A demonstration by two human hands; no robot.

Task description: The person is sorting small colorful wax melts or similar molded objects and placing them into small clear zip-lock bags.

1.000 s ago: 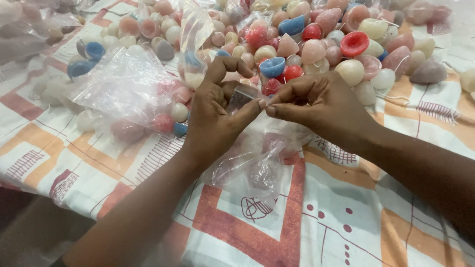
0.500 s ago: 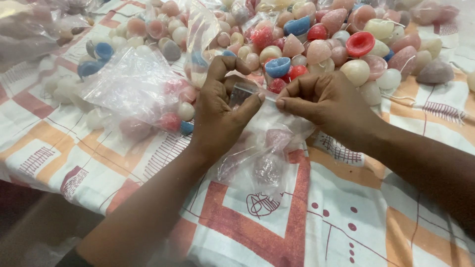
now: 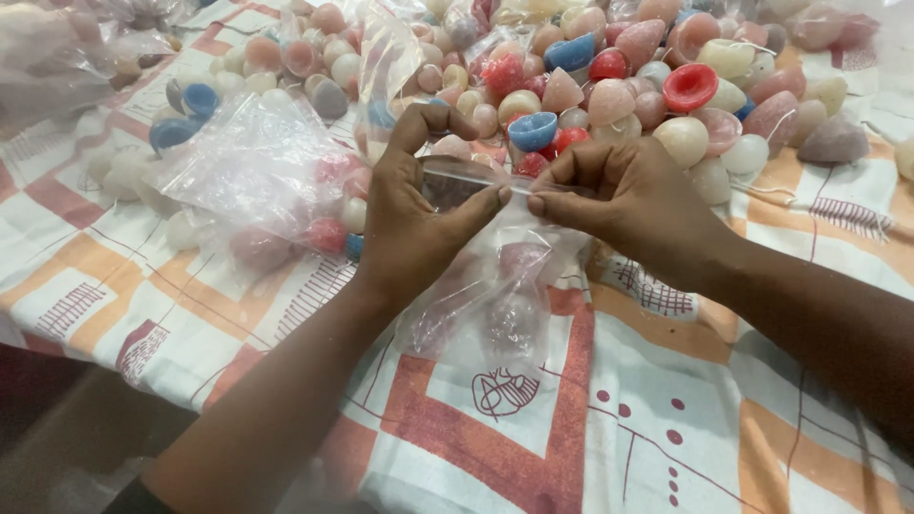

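Observation:
My left hand (image 3: pixel 414 214) and my right hand (image 3: pixel 628 205) both pinch the top edge of a small clear plastic bag (image 3: pixel 495 295). The bag hangs between them over the patterned tablecloth (image 3: pixel 571 428). Faint pink and pale rounded pieces show through its lower part. The thumb and forefinger of each hand meet at the bag's mouth, almost touching each other. Just beyond my fingers lies a heap of small wax-like candles (image 3: pixel 609 86) in pink, red, white and blue, some shaped like cups or cones.
A crumpled clear bag (image 3: pixel 257 171) holding several candles lies left of my left hand. More loose bags (image 3: pixel 57 57) sit at the far left. The table's near edge (image 3: pixel 57 352) runs along the lower left.
Both hands have stayed on the bag's top edge. My fingertips have drawn closer together along the mouth of the bag, and the view has shifted slightly.

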